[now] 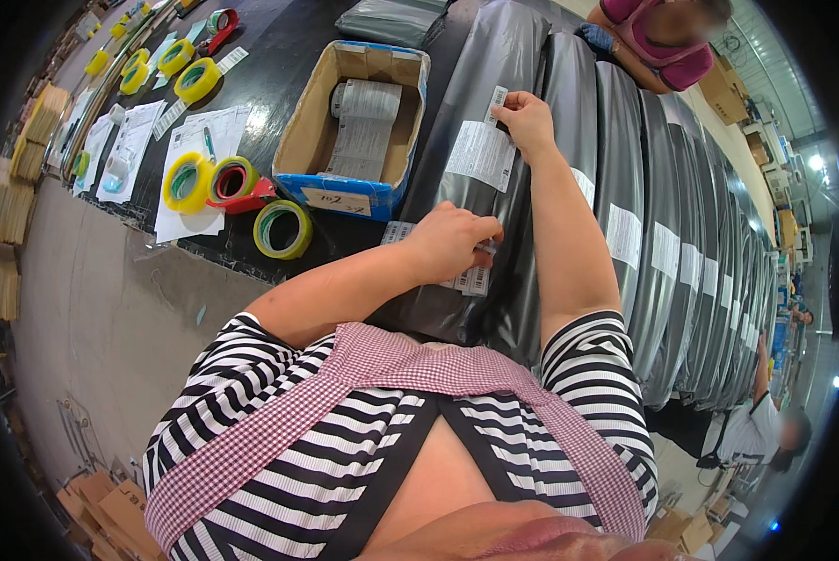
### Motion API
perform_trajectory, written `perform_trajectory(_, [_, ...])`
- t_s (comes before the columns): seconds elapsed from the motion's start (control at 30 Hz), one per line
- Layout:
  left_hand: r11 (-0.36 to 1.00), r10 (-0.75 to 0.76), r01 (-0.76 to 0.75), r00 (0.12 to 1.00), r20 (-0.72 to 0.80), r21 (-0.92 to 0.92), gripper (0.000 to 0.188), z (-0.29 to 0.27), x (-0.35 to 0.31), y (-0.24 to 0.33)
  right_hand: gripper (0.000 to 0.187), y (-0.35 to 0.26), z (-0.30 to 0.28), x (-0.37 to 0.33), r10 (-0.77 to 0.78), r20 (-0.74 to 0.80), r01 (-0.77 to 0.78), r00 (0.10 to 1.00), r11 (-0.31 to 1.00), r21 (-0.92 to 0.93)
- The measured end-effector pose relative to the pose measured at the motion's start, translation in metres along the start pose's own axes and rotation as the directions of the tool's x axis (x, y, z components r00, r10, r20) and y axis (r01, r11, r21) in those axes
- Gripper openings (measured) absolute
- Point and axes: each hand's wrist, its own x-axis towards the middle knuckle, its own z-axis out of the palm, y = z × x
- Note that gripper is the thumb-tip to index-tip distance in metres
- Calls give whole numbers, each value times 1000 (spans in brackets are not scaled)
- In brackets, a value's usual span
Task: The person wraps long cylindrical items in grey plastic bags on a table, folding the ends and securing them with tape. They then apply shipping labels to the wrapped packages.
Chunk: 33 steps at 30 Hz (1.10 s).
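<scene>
In front of me lies a long package [494, 65] wrapped in dark grey plastic, with a white printed label [482, 154] on it. My right hand [526, 123] is closed, pinching a small barcode sticker [497, 101] against the plastic just beyond that label. Nearer to me, my left hand [449, 245] is closed with curled fingers over a strip of barcode stickers [476, 280]. Part of the strip shows below the fingers and part left of the wrist; the rest is hidden by the hand.
Several similar packages [667, 234] lie in a row to the right. At left stand a blue-edged cardboard box [418, 89] holding a label roll [368, 103], several tape rolls [282, 230], a red tape dispenser [251, 194] and papers [195, 224]. A gloved co-worker [663, 47] is at far right.
</scene>
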Motion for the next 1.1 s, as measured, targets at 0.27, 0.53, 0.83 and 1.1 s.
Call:
perform_trajectory(0.27, [1000, 1, -1, 1000, -11, 5, 24, -2, -3, 1, 59, -10, 4, -22, -224, 18, 219, 974, 931, -290])
perform_trajectory(0.53, [999, 41, -41, 999, 1, -9, 25, -6, 0, 2, 78, -27, 0, 25, -164, -328, -24, 930, 865, -501])
perform_trajectory(0.83, [606, -229, -100, 928, -293, -789, 33, -27, -5, -21, 27, -63, -33, -146, -148, 257, 97, 955, 975, 201])
perform_trajectory(1.1, [692, -60, -134, 969, -241, -710, 37, -35, 18, 3, 17, -71, -27, -243, -4, 48, -10, 999, 956, 295])
